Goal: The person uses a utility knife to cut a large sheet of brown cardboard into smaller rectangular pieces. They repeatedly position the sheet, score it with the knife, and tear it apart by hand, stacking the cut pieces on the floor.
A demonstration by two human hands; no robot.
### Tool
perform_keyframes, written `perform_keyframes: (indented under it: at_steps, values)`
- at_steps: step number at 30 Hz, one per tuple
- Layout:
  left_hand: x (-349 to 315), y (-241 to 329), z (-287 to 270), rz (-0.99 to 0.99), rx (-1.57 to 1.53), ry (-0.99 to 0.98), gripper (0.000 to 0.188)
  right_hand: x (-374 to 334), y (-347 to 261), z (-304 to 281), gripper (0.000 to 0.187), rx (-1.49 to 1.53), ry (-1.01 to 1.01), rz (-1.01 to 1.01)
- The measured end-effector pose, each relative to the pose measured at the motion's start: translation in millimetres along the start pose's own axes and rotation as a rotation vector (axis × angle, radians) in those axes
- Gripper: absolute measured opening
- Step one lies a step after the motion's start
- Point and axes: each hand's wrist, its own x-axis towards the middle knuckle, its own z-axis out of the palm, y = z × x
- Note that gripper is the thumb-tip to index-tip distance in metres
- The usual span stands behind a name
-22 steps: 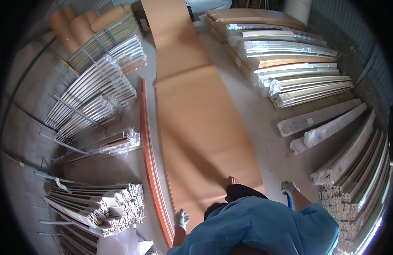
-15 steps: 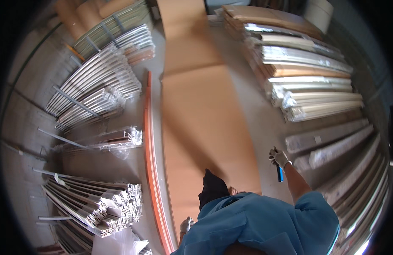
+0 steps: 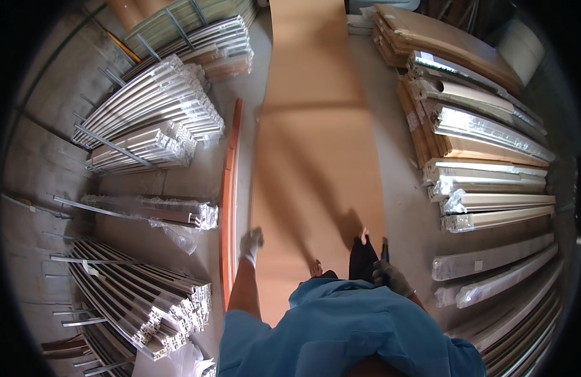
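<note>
A long brown cardboard sheet runs away from me along the floor, and I am standing on it. My right hand, in a dark-palmed glove, is closed around a slim blue and black utility knife pointing forward by the sheet's right edge. Above the sheet's left edge is my left hand, gloved too, its arm reaching forward; its fingers are smeared, and I see nothing in it.
Long orange-red bars lie along the sheet's left side. Left racks hold wrapped metal profiles and cut-ended profiles. On the right are stacked wrapped lengths, flat cardboard and a pale roll.
My left hand has come forward over the sheet's left edge. The right hand, with the knife, has drawn in close to my body. The view has shifted, and I have stepped along the sheet.
</note>
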Motion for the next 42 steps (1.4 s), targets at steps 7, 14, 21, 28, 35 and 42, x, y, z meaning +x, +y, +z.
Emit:
perform_keyframes:
  at_steps: [7, 14, 21, 28, 35, 42]
  values:
    - [66.7, 91.3, 135.7, 0.162, -0.009, -0.021, 0.028, 86.0, -198.3, -33.6, 0.029, -0.482, 0.270, -0.381]
    - [27.9, -62.5, 172.9, -0.452, 0.019, 0.044, 0.023, 180.6, -384.6, -10.6, 0.032, -0.513, 0.239, -0.372]
    - [68.1, -85.9, 182.1, -0.455, 0.482, -0.219, 0.024, 269.4, -481.4, 24.9, 0.035, -0.725, 0.183, -0.279]
    - [250.5, 197.9, 286.8, -0.212, -0.005, 0.124, 0.058, 309.2, -561.8, 11.1, 0.035, -0.682, 0.237, -0.276]
    - [338.5, 333.5, 414.1, 0.194, -0.022, 0.126, 0.040, 369.1, -693.7, -66.3, 0.032, -0.787, 0.294, -0.246]
    - [302.9, 237.8, 528.6, -0.343, 0.312, -0.037, 0.035, 395.5, -823.0, -93.2, 0.024, -0.789, 0.353, -0.336]
